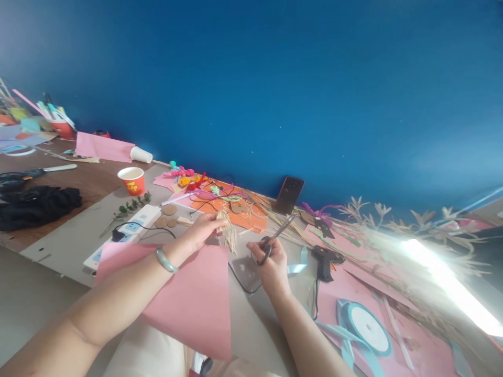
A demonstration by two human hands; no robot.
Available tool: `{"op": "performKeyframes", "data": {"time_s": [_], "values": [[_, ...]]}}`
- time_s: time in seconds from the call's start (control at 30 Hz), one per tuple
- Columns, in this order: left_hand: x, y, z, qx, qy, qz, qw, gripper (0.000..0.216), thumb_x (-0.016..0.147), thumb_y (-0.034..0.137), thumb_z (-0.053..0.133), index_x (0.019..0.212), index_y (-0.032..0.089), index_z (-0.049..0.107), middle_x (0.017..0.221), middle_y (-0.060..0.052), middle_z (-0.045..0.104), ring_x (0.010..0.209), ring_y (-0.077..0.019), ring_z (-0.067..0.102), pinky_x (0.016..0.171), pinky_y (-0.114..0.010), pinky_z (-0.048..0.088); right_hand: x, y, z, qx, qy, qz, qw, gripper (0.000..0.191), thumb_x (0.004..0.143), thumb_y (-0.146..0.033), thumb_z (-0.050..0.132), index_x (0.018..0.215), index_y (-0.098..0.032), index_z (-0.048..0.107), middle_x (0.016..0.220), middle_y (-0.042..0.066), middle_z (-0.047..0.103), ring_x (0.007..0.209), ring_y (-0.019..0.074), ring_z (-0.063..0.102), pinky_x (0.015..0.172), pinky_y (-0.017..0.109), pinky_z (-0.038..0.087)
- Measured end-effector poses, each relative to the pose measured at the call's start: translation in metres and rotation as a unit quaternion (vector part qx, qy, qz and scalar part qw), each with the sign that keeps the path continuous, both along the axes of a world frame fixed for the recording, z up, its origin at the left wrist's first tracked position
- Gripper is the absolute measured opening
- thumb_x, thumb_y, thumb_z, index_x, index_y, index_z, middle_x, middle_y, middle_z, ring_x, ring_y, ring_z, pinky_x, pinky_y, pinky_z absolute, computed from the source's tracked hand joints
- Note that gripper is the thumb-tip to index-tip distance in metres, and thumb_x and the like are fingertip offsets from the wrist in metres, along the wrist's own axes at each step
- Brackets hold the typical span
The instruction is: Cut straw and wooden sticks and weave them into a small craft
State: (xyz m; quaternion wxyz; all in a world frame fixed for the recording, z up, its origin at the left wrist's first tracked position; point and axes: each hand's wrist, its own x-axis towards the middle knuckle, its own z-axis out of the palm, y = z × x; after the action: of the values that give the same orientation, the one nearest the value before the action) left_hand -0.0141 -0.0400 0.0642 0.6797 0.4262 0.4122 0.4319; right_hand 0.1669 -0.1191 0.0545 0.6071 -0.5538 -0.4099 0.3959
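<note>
My left hand (202, 230) pinches a small bundle of pale straw strips (225, 224) above a pink paper sheet (188, 293); a jade bangle sits on that wrist. A little to the right, my right hand (271, 262) is closed on the handles of a pair of scissors (280, 233). Their blades point up and right, away from the straw. More loose straw pieces (231, 241) lie on the table just below the bundle.
A black glue gun (325, 260) lies right of my right hand, and a light-blue ribbon spool (367, 327) sits nearer me. An orange paper cup (132, 180), a white power strip (126, 233), a dark phone (290, 195) and dried stalks (393, 230) crowd the table by the blue wall.
</note>
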Motion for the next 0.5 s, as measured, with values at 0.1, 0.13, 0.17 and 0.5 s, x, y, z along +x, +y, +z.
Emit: {"op": "performKeyframes", "data": {"time_s": [0.1, 0.13, 0.17, 0.5], "values": [[0.0000, -0.0011, 0.0014, -0.043, -0.037, -0.024, 0.998, 0.026, 0.063, 0.028, 0.075, 0.070, 0.015, 0.053, 0.065, 0.003, 0.050, 0.059, -0.0078, 0.053, 0.063, -0.025, 0.052, -0.0010, 0.0005, 0.0007, 0.004, 0.001, -0.006, 1.000, 0.037, 0.059, -0.032, 0.078, 0.074, -0.020, 0.046, 0.058, -0.007, 0.051, 0.047, 0.0065, 0.040, 0.046, 0.021, 0.031], [0.0001, -0.0013, 0.0019, -0.052, -0.047, -0.034, 0.997, 0.026, 0.064, 0.027, 0.074, 0.071, 0.016, 0.052, 0.065, 0.004, 0.049, 0.058, -0.0081, 0.054, 0.063, -0.026, 0.053, -0.0011, 0.0006, 0.0007, 0.006, 0.001, -0.009, 1.000, 0.037, 0.059, -0.033, 0.078, 0.073, -0.020, 0.046, 0.058, -0.007, 0.051, 0.047, 0.0067, 0.040, 0.046, 0.021, 0.032], [0.0001, -0.0015, 0.0023, -0.059, -0.058, -0.044, 0.996, 0.025, 0.066, 0.026, 0.073, 0.071, 0.016, 0.052, 0.065, 0.004, 0.049, 0.057, -0.0084, 0.054, 0.062, -0.027, 0.054, -0.0010, 0.0007, 0.0004, 0.007, 0.000, -0.010, 1.000, 0.037, 0.059, -0.033, 0.078, 0.073, -0.020, 0.047, 0.059, -0.006, 0.052, 0.047, 0.0068, 0.041, 0.046, 0.021, 0.032], [0.0018, -0.0024, 0.0049, -0.109, -0.114, -0.066, 0.985, 0.015, 0.073, 0.017, 0.063, 0.070, 0.015, 0.048, 0.063, 0.002, 0.049, 0.059, -0.0130, 0.057, 0.058, -0.034, 0.056, 0.0003, 0.0016, -0.0031, 0.000, 0.004, -0.004, 1.000, 0.037, 0.059, -0.030, 0.079, 0.074, -0.019, 0.046, 0.059, -0.007, 0.051, 0.048, 0.0062, 0.039, 0.046, 0.020, 0.031]]}}
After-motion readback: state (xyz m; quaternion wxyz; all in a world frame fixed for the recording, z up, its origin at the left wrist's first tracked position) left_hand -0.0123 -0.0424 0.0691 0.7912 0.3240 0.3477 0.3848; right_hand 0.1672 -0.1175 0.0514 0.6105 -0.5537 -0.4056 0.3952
